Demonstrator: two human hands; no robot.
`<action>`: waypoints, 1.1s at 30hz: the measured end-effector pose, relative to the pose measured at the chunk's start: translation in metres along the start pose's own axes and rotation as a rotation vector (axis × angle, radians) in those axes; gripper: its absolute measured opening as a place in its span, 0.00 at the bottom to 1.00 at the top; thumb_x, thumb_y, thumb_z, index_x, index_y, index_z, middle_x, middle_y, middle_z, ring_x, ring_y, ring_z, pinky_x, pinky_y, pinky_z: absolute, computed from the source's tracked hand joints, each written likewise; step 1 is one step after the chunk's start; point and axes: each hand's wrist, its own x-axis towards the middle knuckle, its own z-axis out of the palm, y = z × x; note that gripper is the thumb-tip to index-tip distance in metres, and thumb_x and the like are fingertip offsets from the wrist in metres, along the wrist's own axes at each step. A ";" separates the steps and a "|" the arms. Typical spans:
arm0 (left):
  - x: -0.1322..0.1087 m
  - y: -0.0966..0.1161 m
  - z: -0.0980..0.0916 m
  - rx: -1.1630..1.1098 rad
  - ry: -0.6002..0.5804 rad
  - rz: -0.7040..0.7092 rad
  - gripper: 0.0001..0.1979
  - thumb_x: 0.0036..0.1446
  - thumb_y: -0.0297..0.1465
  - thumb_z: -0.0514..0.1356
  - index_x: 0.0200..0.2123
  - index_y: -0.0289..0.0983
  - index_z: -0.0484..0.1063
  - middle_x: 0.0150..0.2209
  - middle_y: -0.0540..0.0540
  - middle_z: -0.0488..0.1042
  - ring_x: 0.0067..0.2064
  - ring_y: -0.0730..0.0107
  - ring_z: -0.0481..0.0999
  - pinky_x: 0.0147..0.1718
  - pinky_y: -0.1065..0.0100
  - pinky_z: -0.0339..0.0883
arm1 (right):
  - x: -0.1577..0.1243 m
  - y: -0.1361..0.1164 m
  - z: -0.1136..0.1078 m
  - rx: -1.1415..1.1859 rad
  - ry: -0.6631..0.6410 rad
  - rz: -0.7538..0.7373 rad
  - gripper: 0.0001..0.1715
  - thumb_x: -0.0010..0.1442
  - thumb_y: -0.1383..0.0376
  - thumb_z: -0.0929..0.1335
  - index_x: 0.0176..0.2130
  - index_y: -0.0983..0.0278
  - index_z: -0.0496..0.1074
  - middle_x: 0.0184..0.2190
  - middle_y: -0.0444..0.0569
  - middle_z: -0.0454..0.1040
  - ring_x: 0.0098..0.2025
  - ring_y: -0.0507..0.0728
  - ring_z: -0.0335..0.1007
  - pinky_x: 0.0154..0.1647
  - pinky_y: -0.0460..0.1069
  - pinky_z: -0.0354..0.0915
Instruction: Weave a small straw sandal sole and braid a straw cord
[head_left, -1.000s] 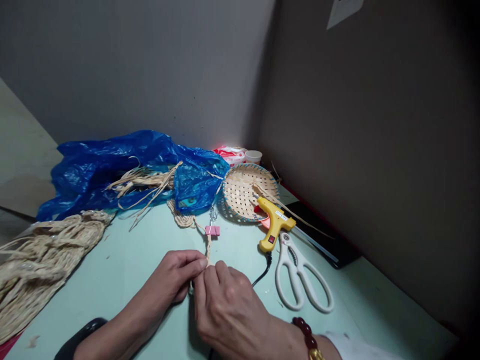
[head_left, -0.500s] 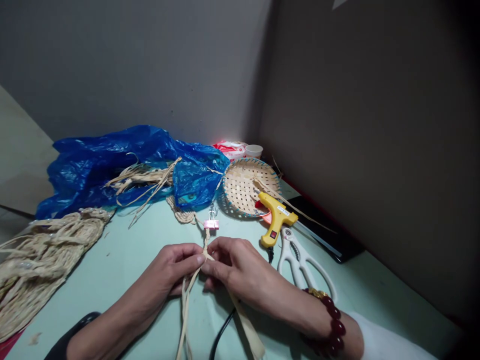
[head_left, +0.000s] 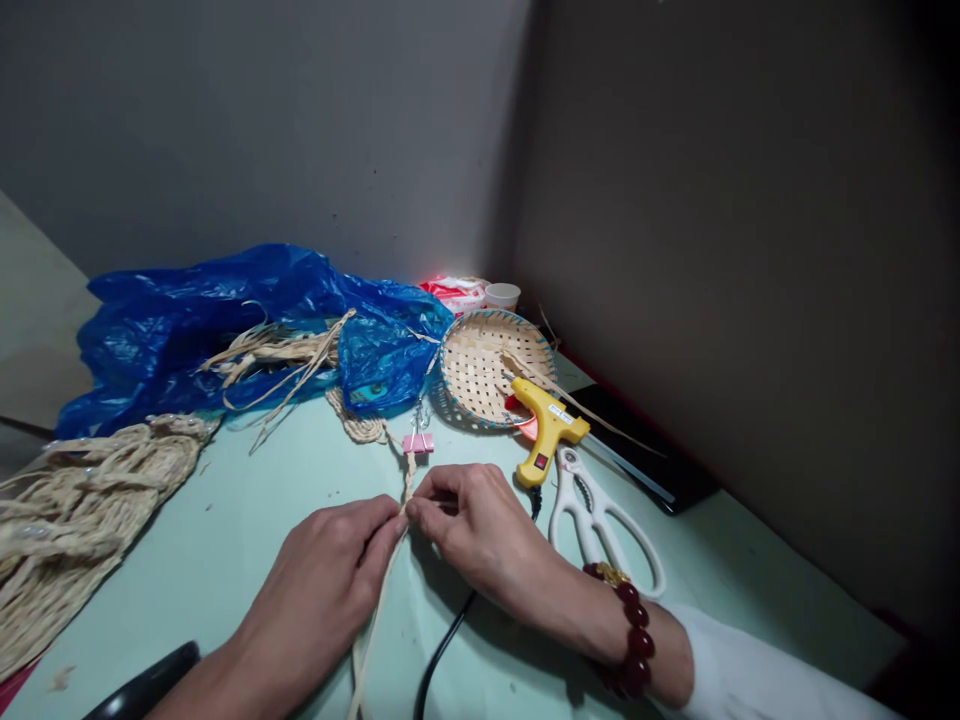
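Note:
A thin braid of pale straw-like strands (head_left: 409, 478) runs toward me from a pink binder clip (head_left: 418, 443) on the table. My left hand (head_left: 337, 560) pinches the strands just below the braided part. Touching the same spot from the other side, my right hand (head_left: 469, 520) has thumb and forefinger closed on a strand. Loose strand ends (head_left: 382, 610) hang down toward the near edge, partly behind my left hand. Beyond the clip lies a flat coiled piece of braid (head_left: 360, 425).
A woven basket (head_left: 487, 365), a yellow glue gun (head_left: 551, 430) and white scissors (head_left: 600, 520) lie to the right. A blue plastic bag (head_left: 165, 320) with straw strands (head_left: 289, 350) fills the back left. A large woven piece (head_left: 97, 510) lies left; a black cable (head_left: 442, 650) crosses in front.
My left hand has turned, its back now more upward, and still pinches the braid. The wide strand that hung below my right hand no longer shows there. The view has shifted slightly.

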 end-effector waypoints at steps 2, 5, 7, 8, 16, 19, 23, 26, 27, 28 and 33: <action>-0.001 0.000 -0.002 -0.019 0.027 -0.017 0.17 0.62 0.37 0.48 0.23 0.41 0.66 0.24 0.49 0.72 0.29 0.63 0.70 0.30 0.66 0.56 | -0.001 -0.001 0.001 -0.007 0.013 -0.006 0.10 0.55 0.72 0.65 0.26 0.67 0.76 0.20 0.44 0.73 0.24 0.49 0.62 0.25 0.45 0.51; -0.002 0.001 0.001 -0.130 0.069 -0.029 0.18 0.61 0.39 0.49 0.22 0.41 0.65 0.22 0.51 0.68 0.27 0.65 0.68 0.28 0.67 0.56 | -0.003 -0.002 0.004 -0.009 0.028 -0.013 0.11 0.55 0.72 0.65 0.26 0.67 0.76 0.20 0.44 0.72 0.23 0.50 0.61 0.25 0.45 0.50; -0.004 0.003 0.007 -0.155 0.093 -0.020 0.17 0.61 0.39 0.49 0.22 0.41 0.66 0.22 0.50 0.69 0.27 0.65 0.68 0.27 0.67 0.57 | -0.004 -0.001 0.005 0.000 0.030 -0.017 0.11 0.55 0.72 0.64 0.26 0.67 0.75 0.20 0.44 0.71 0.23 0.49 0.59 0.25 0.45 0.50; -0.005 0.004 0.011 -0.138 0.106 -0.011 0.17 0.61 0.38 0.49 0.22 0.41 0.66 0.22 0.50 0.70 0.26 0.65 0.69 0.27 0.67 0.57 | -0.003 0.000 0.006 0.008 0.027 -0.020 0.12 0.55 0.72 0.64 0.25 0.67 0.75 0.20 0.44 0.71 0.23 0.49 0.57 0.25 0.45 0.49; -0.011 0.014 0.028 0.343 -0.025 0.075 0.16 0.62 0.26 0.43 0.36 0.37 0.71 0.32 0.38 0.79 0.32 0.51 0.80 0.30 0.59 0.64 | -0.002 0.004 -0.001 0.101 -0.064 -0.044 0.18 0.51 0.74 0.62 0.16 0.64 0.50 0.18 0.38 0.46 0.23 0.48 0.44 0.23 0.46 0.43; -0.012 0.018 0.031 0.556 -0.109 0.075 0.19 0.57 0.19 0.43 0.41 0.34 0.72 0.33 0.36 0.79 0.33 0.47 0.81 0.27 0.58 0.63 | -0.002 0.006 -0.001 0.133 -0.095 -0.050 0.17 0.53 0.72 0.61 0.17 0.64 0.51 0.19 0.39 0.46 0.24 0.48 0.44 0.22 0.46 0.43; -0.020 0.015 0.040 0.730 -0.050 0.265 0.20 0.49 0.15 0.46 0.36 0.34 0.73 0.27 0.40 0.77 0.26 0.54 0.78 0.23 0.62 0.59 | -0.002 0.007 0.003 0.151 -0.101 -0.033 0.16 0.51 0.72 0.62 0.17 0.65 0.52 0.18 0.39 0.46 0.24 0.48 0.44 0.22 0.45 0.43; -0.026 0.008 0.043 0.681 0.059 0.398 0.18 0.50 0.16 0.48 0.35 0.37 0.73 0.26 0.43 0.76 0.25 0.58 0.76 0.23 0.63 0.57 | -0.001 0.006 0.003 0.149 -0.092 -0.013 0.15 0.48 0.74 0.62 0.17 0.65 0.52 0.18 0.39 0.46 0.24 0.48 0.44 0.22 0.45 0.42; -0.027 0.006 0.041 0.622 0.088 0.412 0.16 0.54 0.18 0.48 0.33 0.38 0.73 0.26 0.43 0.76 0.25 0.59 0.75 0.23 0.63 0.57 | -0.001 0.006 0.003 0.150 -0.091 -0.008 0.14 0.48 0.74 0.62 0.16 0.65 0.53 0.18 0.39 0.48 0.24 0.48 0.45 0.22 0.46 0.42; -0.026 0.005 0.037 0.541 0.120 0.411 0.15 0.58 0.22 0.48 0.32 0.39 0.73 0.26 0.44 0.75 0.25 0.60 0.74 0.24 0.63 0.57 | -0.001 0.006 0.002 0.152 -0.090 -0.003 0.13 0.48 0.74 0.62 0.16 0.66 0.55 0.17 0.39 0.49 0.24 0.47 0.46 0.22 0.45 0.43; -0.009 0.002 0.006 -0.020 0.270 0.066 0.15 0.64 0.37 0.49 0.29 0.40 0.70 0.30 0.47 0.73 0.34 0.63 0.73 0.35 0.64 0.61 | 0.001 0.007 0.001 0.202 -0.070 0.023 0.10 0.50 0.71 0.64 0.21 0.68 0.70 0.17 0.40 0.61 0.24 0.48 0.55 0.24 0.44 0.49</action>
